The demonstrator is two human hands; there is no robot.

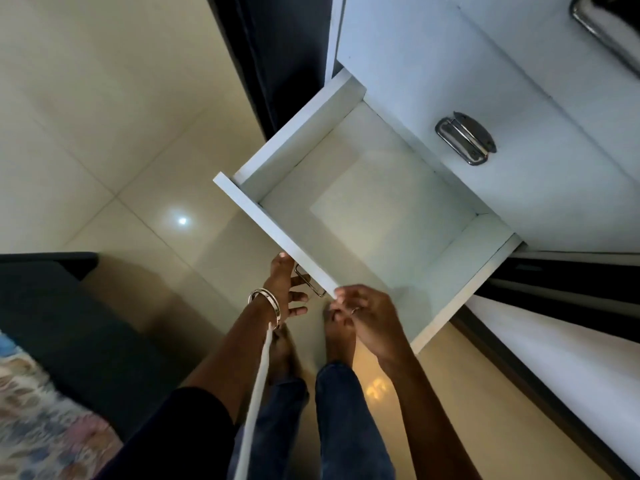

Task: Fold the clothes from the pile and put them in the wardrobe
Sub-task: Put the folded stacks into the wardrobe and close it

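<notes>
While the white wooden wardrobe drawer [363, 209] stands pulled out above the cream tiled floor [104, 133], the left hand [287, 289] curls around its metal front handle [310, 282] and the right hand [360, 313], fingers loosely bent, touches its front edge, holding nothing.

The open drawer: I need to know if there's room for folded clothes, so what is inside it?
The drawer shows only its bare pale floor and white walls; no clothes lie in it. The right hand covers a small part of the near corner.

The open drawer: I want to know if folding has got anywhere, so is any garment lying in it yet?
No. The open drawer shows only its bare white bottom, with no garment inside.
</notes>
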